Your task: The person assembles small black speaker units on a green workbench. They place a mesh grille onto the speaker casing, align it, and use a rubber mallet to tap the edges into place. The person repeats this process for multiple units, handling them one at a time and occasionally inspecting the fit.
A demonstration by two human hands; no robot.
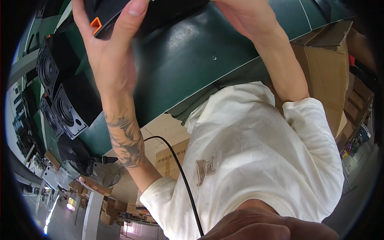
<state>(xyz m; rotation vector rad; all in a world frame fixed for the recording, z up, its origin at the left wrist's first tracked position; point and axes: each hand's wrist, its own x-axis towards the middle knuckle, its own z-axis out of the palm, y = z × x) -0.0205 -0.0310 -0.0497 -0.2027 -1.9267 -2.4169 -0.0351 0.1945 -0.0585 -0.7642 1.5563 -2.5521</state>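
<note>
both hands grip black device w/ orange tab at frame top: left hand, right hand; above green table; mid-handling, next needs steady hold.

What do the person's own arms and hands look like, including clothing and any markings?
Both hands are bare, without gloves. The left forearm carries a dark tattoo. Cream-white sleeves are pushed up, leaving both forearms uncovered. A thin black cable runs across the cream shirt beside the left arm.
</note>
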